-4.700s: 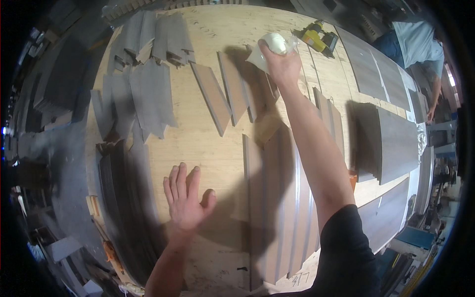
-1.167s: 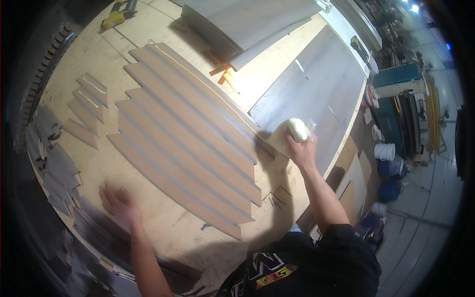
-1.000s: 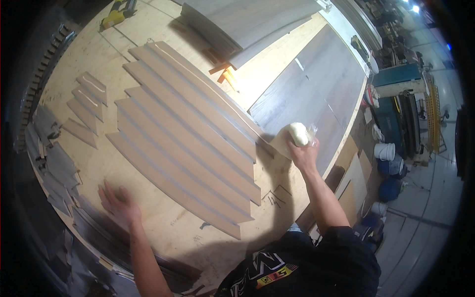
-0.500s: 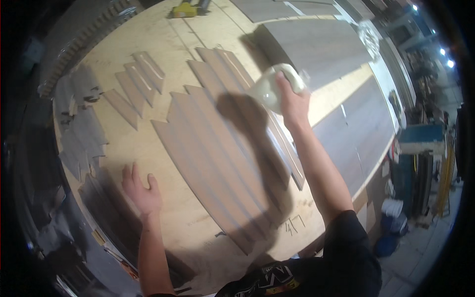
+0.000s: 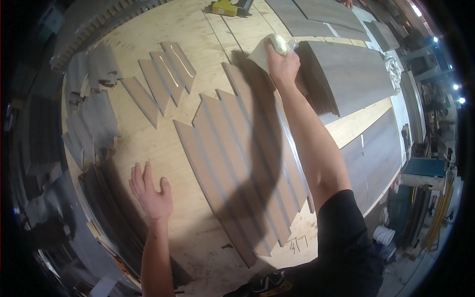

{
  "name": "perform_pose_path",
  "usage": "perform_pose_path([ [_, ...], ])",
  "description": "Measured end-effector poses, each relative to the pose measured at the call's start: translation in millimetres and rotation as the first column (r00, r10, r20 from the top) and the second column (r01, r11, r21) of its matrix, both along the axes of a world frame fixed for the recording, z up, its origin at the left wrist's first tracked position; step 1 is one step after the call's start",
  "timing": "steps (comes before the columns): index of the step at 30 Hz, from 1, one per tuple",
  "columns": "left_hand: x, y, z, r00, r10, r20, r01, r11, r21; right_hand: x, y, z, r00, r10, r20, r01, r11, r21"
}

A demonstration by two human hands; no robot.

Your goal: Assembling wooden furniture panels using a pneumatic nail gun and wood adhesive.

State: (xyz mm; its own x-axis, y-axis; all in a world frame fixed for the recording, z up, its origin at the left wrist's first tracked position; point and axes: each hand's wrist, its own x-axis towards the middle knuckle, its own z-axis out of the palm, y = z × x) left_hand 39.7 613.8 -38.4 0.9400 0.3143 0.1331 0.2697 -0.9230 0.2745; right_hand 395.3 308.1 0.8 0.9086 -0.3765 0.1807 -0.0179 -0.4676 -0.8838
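My right hand (image 5: 284, 65) grips a soft, pale squeeze bag (image 5: 262, 55), apparently of glue, at the far end of a row of wooden strips. The brown strips (image 5: 217, 143) lie side by side with stepped ends and grey bands between them. My right forearm hides part of the row's right edge. To the left, my left hand (image 5: 152, 193) is open, fingers spread and holding nothing, over the bare wooden tabletop (image 5: 188, 218). Beyond it lie several short strips (image 5: 166, 72), and two of them carry white glue lines.
Stacked grey boards (image 5: 351, 74) stand at the right, with flat panels (image 5: 376, 153) nearer me. Piles of grey pieces (image 5: 94, 116) and long dark strips (image 5: 109, 208) line the left edge. A yellow and black tool (image 5: 225, 8) lies at the far edge. Someone else's hand (image 5: 348, 3) shows at the top.
My right hand has moved the squeeze bag away from me, toward the far end of the strips. The left hand remains open at the left; the whole view has shifted slightly.
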Motion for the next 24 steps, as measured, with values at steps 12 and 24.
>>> perform_pose_path([
  [12, -2, -1, -2, 1.0, -0.004, 0.004, 0.004, 1.0, 0.002, -44, -21, 6, 0.999, 0.037, 0.025, -0.036, 0.999, -0.017],
  [24, -1, 1, -8, 0.999, -0.037, 0.037, 0.036, 0.998, 0.042, -154, -74, 19, 0.993, 0.007, -0.12, -0.013, 0.999, -0.045],
])
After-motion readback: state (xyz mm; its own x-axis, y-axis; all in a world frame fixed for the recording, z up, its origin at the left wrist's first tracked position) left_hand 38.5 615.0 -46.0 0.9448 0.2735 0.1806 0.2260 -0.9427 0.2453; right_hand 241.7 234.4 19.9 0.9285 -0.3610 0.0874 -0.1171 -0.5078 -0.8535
